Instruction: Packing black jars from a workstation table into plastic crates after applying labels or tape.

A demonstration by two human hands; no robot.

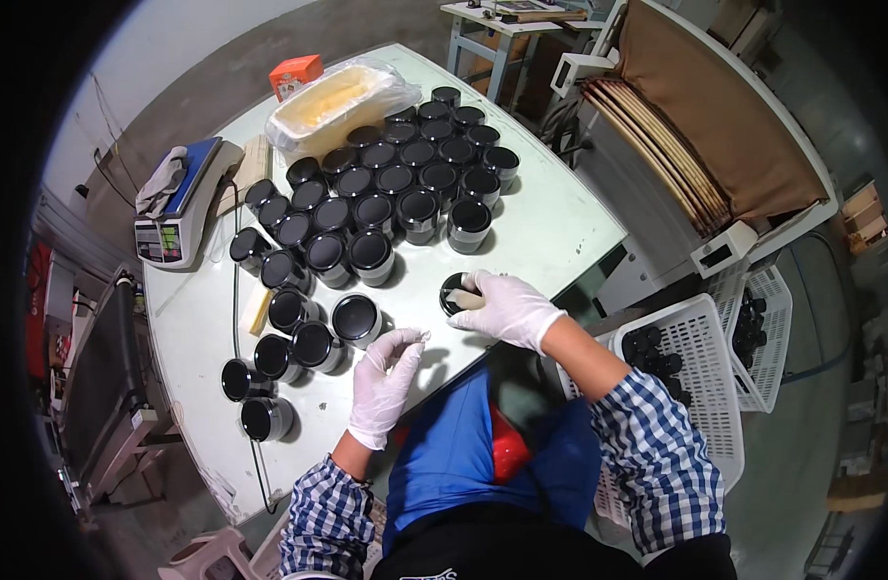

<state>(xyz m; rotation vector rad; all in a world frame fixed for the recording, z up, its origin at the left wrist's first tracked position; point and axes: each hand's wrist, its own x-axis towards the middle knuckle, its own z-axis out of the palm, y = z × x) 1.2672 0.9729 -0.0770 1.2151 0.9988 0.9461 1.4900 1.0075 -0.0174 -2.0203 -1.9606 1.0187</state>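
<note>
My right hand (509,307), in a thin white glove, is closed at the edge of a round black lid (451,286) near the table's front edge. Its thumb and fingertips cover part of the lid, and whether a jar sits under it is hidden. My left hand (384,379), also gloved, hovers by the same edge with thumb and fingers pinched together. A small pale bit shows at those fingertips, too small to name. Just beyond the left hand stands a clear jar with a black lid (356,317). Several more such jars (371,251) fill the table's middle and left.
A plastic-lined tub (339,104) with yellowish contents and an orange box (296,75) stand at the far edge. Left is a scale (178,217) with a cloth on it. White baskets (719,387) of black pieces stand at right. A small yellow-white block (256,309) lies among the jars.
</note>
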